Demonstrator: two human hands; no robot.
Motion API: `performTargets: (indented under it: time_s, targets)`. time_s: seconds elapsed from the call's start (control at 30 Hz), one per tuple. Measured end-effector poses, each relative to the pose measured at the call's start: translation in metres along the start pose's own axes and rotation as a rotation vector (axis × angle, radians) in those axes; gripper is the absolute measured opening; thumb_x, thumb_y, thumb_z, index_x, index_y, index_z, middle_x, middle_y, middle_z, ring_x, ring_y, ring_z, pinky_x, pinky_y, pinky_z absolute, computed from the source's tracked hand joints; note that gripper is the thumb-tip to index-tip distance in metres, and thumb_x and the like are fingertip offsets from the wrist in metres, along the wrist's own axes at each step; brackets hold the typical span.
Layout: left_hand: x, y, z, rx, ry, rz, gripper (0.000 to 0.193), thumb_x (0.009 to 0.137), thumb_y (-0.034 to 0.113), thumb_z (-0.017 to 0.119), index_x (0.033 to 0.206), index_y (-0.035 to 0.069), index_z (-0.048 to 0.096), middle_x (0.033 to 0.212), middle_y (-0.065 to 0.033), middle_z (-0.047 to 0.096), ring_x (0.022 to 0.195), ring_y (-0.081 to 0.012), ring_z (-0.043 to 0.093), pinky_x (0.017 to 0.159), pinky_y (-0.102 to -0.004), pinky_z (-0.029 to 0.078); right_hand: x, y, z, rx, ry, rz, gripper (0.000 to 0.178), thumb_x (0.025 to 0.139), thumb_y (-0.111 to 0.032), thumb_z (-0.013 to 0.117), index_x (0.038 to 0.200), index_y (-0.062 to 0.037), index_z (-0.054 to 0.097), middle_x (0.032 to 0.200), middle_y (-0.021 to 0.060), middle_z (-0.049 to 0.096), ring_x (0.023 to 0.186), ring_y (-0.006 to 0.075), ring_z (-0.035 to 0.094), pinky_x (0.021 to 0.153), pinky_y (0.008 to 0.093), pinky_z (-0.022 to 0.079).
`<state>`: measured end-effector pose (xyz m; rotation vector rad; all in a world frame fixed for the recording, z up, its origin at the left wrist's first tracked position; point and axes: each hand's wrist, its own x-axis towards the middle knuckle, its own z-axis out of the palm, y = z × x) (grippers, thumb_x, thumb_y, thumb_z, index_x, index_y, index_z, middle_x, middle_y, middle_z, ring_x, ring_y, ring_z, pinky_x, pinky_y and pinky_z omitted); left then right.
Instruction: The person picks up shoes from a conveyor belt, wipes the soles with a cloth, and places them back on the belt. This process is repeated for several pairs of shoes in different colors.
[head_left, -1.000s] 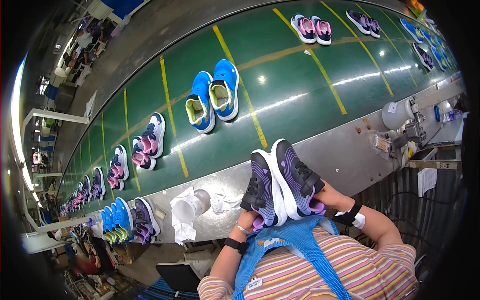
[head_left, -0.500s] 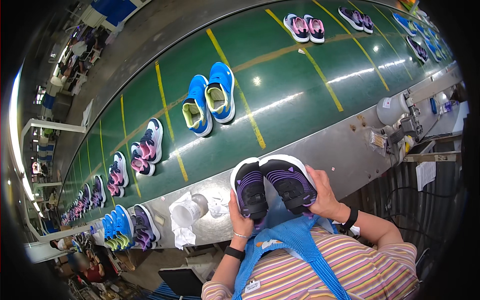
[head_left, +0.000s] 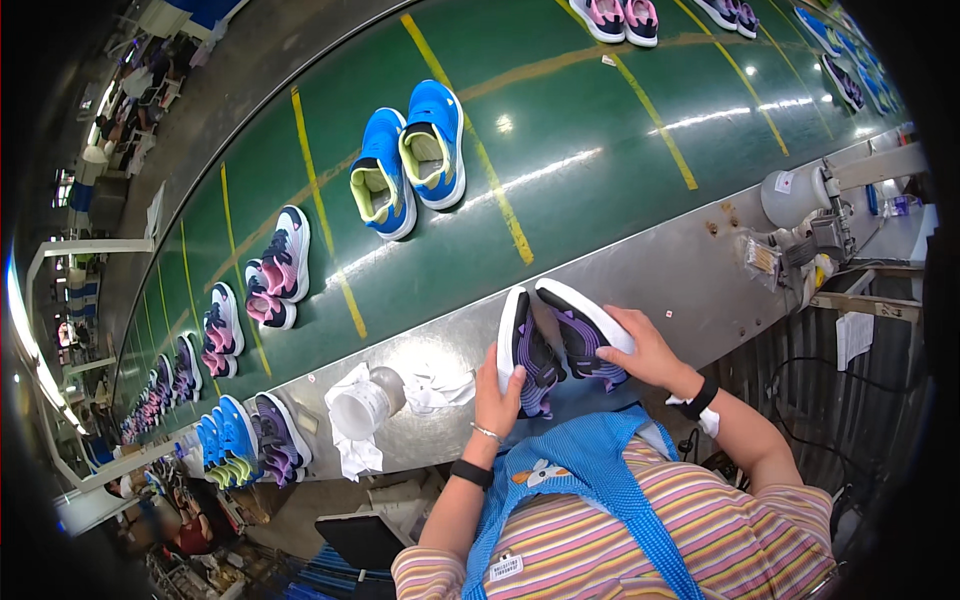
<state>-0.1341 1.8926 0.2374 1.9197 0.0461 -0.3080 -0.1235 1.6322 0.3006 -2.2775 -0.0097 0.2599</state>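
Observation:
Two black and purple sneakers with white soles are held up in front of my apron, toes pointing away and their soles turned outward. My left hand (head_left: 497, 402) grips the left sneaker (head_left: 536, 362) along its outer side, thumb across the upper. Around the right sneaker (head_left: 582, 345) my right hand (head_left: 647, 348) is closed, fingers against the white sole and thumb over the black upper. The toes lean toward each other with a narrow gap between them. The sneakers are over the metal ledge (head_left: 640, 270) beside the belt.
A green belt (head_left: 560, 150) with yellow lines carries blue sneakers (head_left: 408, 160) and pink-navy pairs (head_left: 280, 265). On the ledge at left stand a white cup (head_left: 358, 412), white cloths (head_left: 440, 388) and more sneakers (head_left: 228, 440). A bundle of swabs (head_left: 763, 257) lies near a white round container (head_left: 793, 197).
Both sneakers have been rolled so their inner sides face each other and the soles show outward. My thumbs now lie over the uppers. The view has shifted slightly.

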Motion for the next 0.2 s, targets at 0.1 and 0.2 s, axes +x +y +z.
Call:
performTargets:
  time_s: [0.1,0.2]
  targets:
    - [0.011,-0.001,-0.005,-0.008,-0.106,-0.018,0.049,0.088,0.026,0.045,0.129,0.002,0.033,0.114,-0.0222,0.049,0.104,-0.0315,0.048,0.089,-0.0354,0.036,0.016,0.016,0.003,0.162,-0.199,-0.003,0.067,0.073,-0.033,0.067,0.127,-0.0068,0.038,0.124,0.0203,0.04,0.112,0.0322,0.044,0.096,0.036,0.033]
    - [0.014,-0.003,-0.013,-0.166,-0.195,-0.069,0.049,0.089,0.025,0.043,0.132,0.004,0.031,0.122,-0.0187,0.046,0.112,-0.0298,0.045,0.093,-0.0328,0.034,0.026,0.001,-0.008,0.391,-0.375,0.19,0.068,0.073,-0.034,0.066,0.128,-0.0072,0.037,0.129,0.0171,0.038,0.114,0.0305,0.042,0.097,0.0378,0.032]
